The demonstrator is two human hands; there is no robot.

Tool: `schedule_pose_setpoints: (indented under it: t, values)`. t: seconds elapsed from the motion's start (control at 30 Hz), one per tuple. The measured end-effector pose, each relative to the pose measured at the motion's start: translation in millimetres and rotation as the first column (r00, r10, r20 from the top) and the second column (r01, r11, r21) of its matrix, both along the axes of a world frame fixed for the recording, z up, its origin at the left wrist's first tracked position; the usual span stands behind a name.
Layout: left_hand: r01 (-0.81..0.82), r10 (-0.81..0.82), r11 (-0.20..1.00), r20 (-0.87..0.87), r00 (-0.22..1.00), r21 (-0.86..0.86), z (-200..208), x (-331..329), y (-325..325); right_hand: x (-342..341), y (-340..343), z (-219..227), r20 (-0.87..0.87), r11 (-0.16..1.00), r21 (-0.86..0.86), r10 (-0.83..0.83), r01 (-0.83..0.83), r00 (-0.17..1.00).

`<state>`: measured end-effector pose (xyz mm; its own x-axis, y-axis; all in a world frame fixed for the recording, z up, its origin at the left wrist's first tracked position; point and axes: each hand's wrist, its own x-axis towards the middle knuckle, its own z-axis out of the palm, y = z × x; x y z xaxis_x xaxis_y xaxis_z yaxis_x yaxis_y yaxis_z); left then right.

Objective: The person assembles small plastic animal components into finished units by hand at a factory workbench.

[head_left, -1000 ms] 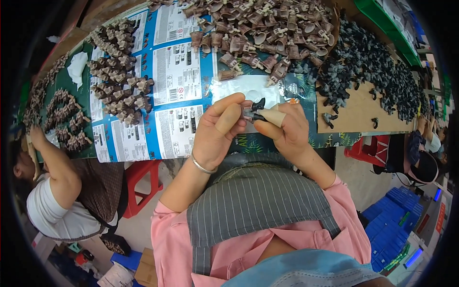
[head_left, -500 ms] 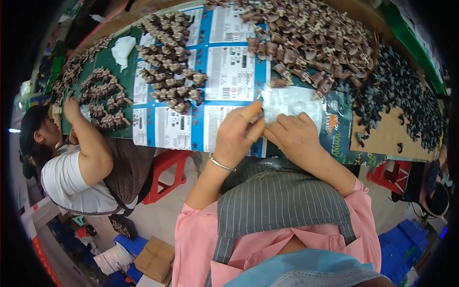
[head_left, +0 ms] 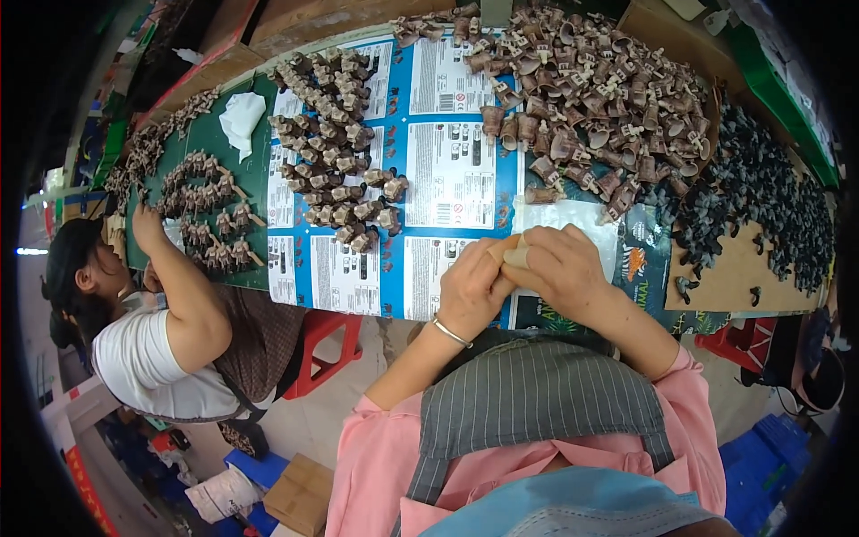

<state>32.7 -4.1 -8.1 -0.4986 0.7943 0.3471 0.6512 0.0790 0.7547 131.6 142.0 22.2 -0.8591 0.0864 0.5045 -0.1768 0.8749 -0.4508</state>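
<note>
Close together at the table's front edge, my left hand (head_left: 472,285) and my right hand (head_left: 564,273) meet with fingers bent and pressed against each other. Finger coverings wrap some fingertips. Whatever lies between them is hidden. Beneath and beyond my hands is a pale clear plastic sheet (head_left: 582,215) on a dark green printed sheet (head_left: 646,234). Ahead of my right hand spreads a heap of brown cup-shaped plastic parts (head_left: 582,98). Rows of small brown-and-beige figure pieces (head_left: 335,148) stand on blue-and-white printed sheets (head_left: 452,174) beyond my left hand, to the left.
Small black parts (head_left: 761,179) cover the right end, partly on brown cardboard (head_left: 716,277). At left, a person (head_left: 161,322) reaches over more figure pieces (head_left: 201,183) near a white bag (head_left: 242,123). A red stool (head_left: 324,349) and a cardboard box (head_left: 300,494) are below.
My hands have come together, the right now pressed over the left's fingertips; a small dark thing at my left fingers is no longer visible. The whole view has shifted slightly.
</note>
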Motion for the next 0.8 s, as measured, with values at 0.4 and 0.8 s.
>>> schedule_pose_setpoints:
  t: [0.4,0.8]
  values:
    - [-0.045,0.047,0.999,0.199,0.979,-0.013,-6,0,-4,-1,-3,3,-0.011,0.999,-0.011,-0.052,0.052,0.999]
    - [-0.301,0.224,0.943,0.393,0.892,0.144,-14,-19,-44,-104,24,8,0.275,0.897,-0.439,0.088,0.043,0.957]
